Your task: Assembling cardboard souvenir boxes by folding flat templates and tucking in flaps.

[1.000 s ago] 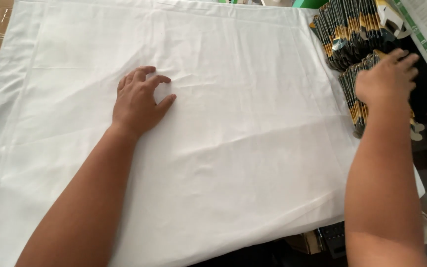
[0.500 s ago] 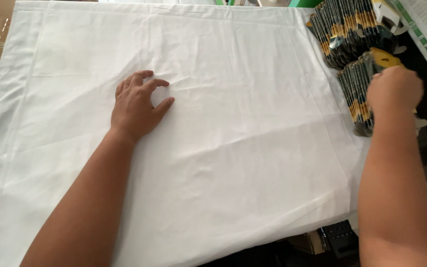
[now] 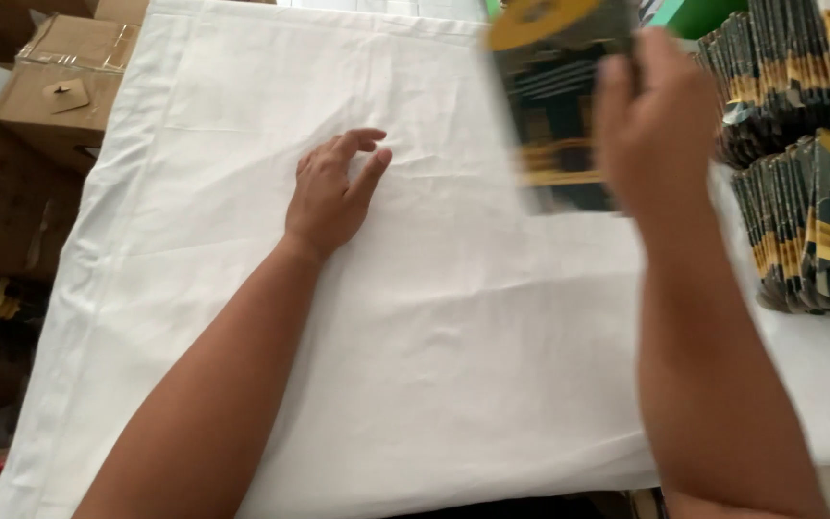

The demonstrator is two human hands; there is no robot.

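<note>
right hand point(image 3: 650, 130) grips a dark flat packet point(image 3: 559, 115) above the white cloth point(image 3: 453, 365), left hand point(image 3: 333, 187) rests open on it; carrying step, next likely needs laying it flat near the left palm.

The scene is lit brightly and evenly by soft daylight; only faint shadows are cast under the forearms. The right hand point(image 3: 647, 125) and its dark packet point(image 3: 557, 115) are smeared by motion blur; the white cloth point(image 3: 453, 317) is nearly overexposed.

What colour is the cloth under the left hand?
White, plain and lightly creased cloth; left hand lies flat on it in the head view.
</note>
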